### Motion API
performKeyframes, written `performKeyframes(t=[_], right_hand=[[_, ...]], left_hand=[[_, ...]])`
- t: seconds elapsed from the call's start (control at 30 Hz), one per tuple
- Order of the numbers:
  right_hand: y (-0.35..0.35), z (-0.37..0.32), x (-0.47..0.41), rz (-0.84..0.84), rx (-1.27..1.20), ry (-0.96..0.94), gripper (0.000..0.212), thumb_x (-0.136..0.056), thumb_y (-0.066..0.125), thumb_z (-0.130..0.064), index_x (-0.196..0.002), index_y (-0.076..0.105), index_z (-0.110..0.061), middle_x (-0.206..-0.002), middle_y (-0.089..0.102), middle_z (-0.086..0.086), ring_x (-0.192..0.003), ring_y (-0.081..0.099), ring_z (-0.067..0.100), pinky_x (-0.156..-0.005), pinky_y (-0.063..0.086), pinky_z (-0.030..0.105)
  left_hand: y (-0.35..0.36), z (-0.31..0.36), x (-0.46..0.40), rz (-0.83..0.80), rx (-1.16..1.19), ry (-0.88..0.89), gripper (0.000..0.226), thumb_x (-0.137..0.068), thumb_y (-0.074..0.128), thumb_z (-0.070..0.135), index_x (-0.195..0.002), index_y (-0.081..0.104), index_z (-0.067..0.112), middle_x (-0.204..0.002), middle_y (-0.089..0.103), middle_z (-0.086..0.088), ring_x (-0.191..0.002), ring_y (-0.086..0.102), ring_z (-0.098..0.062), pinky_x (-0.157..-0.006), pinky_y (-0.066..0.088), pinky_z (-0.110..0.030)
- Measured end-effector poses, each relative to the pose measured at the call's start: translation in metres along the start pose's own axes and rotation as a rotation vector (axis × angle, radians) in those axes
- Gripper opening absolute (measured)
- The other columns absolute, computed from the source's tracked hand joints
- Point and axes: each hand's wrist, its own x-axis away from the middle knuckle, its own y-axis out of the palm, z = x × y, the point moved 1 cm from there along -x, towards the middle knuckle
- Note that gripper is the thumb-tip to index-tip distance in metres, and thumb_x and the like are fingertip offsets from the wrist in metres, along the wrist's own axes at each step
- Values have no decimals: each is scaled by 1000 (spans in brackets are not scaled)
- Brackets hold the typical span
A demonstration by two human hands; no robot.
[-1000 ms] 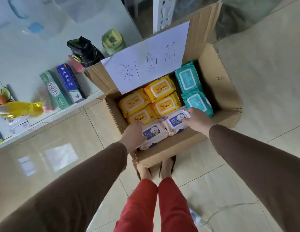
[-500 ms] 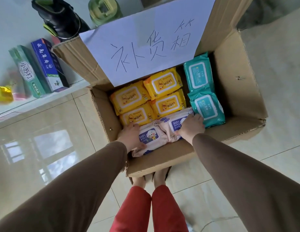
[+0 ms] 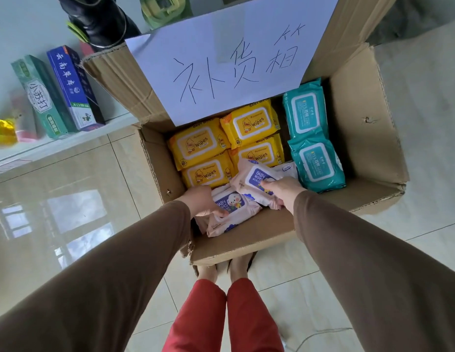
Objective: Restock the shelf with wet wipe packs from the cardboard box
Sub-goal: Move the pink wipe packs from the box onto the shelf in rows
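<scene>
Head view: each hand's fingers curl round one pink pack: left hand (image 3: 199, 199) on left pink pack (image 3: 231, 212), right hand (image 3: 285, 190) on right pink pack (image 3: 254, 181).

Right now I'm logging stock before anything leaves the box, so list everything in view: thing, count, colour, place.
cardboard box: 1, brown, open on the tiled floor
paper sign: 1, white, handwritten, on the box's far flap
yellow wipe packs: 4 visible, in the box, far left
teal wipe packs: 2, in the box, right side
pink-white wipe packs: 2 held, plus part of another, near side of the box
toothpaste boxes: 2, green and blue, upright on the shelf at left
boot: 1, black, behind the box
left hand: grips the nearer pink-white pack
right hand: grips the other, tilted up
</scene>
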Motion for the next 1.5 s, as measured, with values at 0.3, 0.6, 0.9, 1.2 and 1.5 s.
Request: performKeyframes(t=[0.3,0.6,0.9,1.2,1.5], right_hand=[[12,-13,-10,-61,-402,78,60,-83,76,-44,-125,57,-5,-116,64,11,-90,60,20,-81,48,31],[14,-8,-4,-27,-607,-77,50,-72,87,-38,-113,66,-18,-108,72,4,-91,65,16,-66,49,28],[0,-24,6,-158,-643,-109,30,-77,84,-36,-88,59,-24,-91,66,-3,-89,62,20,-79,46,33],[-56,-9,104,-242,-752,-154,31,-80,81,-26,-107,66,-21,-107,75,3,-102,70,24,-92,54,48],[-104,-74,322,-327,-669,-350,25,-84,78,-30,-105,69,-22,-113,71,-1,-101,66,15,-87,54,42]], left_hand=[[0,0,-6,56,77,36,94,-64,81,63,-135,44,15,-122,60,-1,-100,58,-21,-79,51,-34],[10,9,1,299,-262,96,75,-73,77,53,-135,48,22,-134,50,-6,-125,43,-30,-98,44,-43],[12,22,6,60,-72,3,53,-70,80,57,-96,58,17,-94,68,-2,-88,64,-21,-68,51,-30],[-6,16,76,-83,589,-22,53,-79,80,24,-128,60,29,-120,65,0,-109,58,-22,-94,47,-32],[-118,-54,293,-39,965,132,39,-87,71,10,-123,58,16,-114,70,-12,-99,67,-30,-88,55,-41]])
